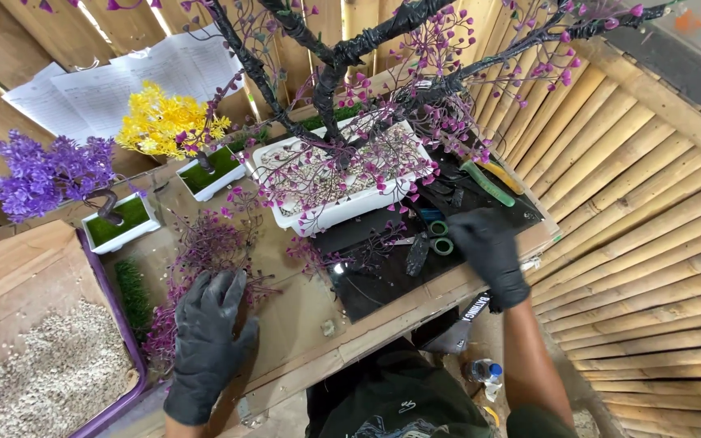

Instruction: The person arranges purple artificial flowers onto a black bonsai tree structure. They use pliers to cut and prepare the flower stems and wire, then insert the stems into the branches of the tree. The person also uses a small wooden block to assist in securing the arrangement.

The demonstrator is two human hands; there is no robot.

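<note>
Both of my hands wear black gloves. My left hand (208, 341) lies flat, fingers spread, gripping nothing, on a heap of loose purple flower sprigs (204, 259) piled on the wooden worktable (302, 332). My right hand (490, 253) rests palm down on the black mat (383, 284), fingers loosely curled; I cannot tell whether they hold anything. Just beside those fingertips lie green-handled scissors (438, 235). Beyond both hands stands a white planter (350, 207) carrying a dark-trunked tree with purple blossoms. Farther left of my left hand sit two small white pots, one with a yellow tree (164, 122), one with a violet tree (46, 174).
</note>
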